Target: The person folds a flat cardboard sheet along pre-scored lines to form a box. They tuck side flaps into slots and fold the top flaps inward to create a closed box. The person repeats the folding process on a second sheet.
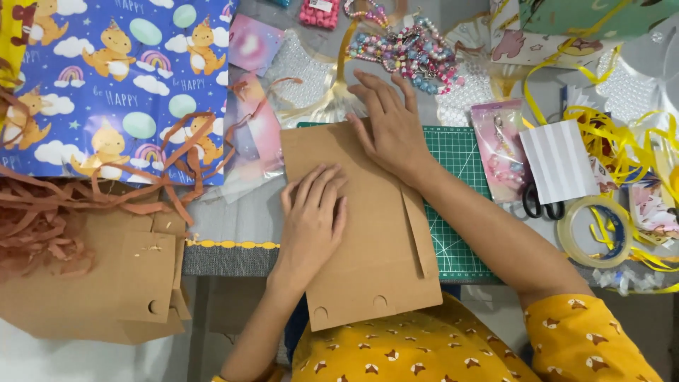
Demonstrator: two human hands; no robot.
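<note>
The flat brown cardboard box blank [368,240] lies in the middle of the frame, its top edge on the green cutting mat [456,163] and its lower edge, with two small half-round notches, hanging over the table edge toward the person's lap.

At the far left, a heap of brown paper shreds [49,212] spills over another folded cardboard piece [134,283] in the lower left. Above them, in the upper left, sits a blue gift bag [120,85] printed with yellow dinosaurs, clouds and rainbows.

The left hand [311,219] lies palm down on the left half of the blank, fingers stretched out flat and close together, gripping nothing. The right hand [389,127] presses on the blank's upper right corner, fingers spread and extended toward the top of the frame, likewise flat and holding nothing.

Above the right hand lies a tangle of pastel bead bracelets [410,49]. Further right are a pink packaged trinket [498,148], a white striped card [559,159], black scissors [541,207] just below it, a roll of clear tape [594,230], and loose yellow ribbon [615,134] at the right edge.
</note>
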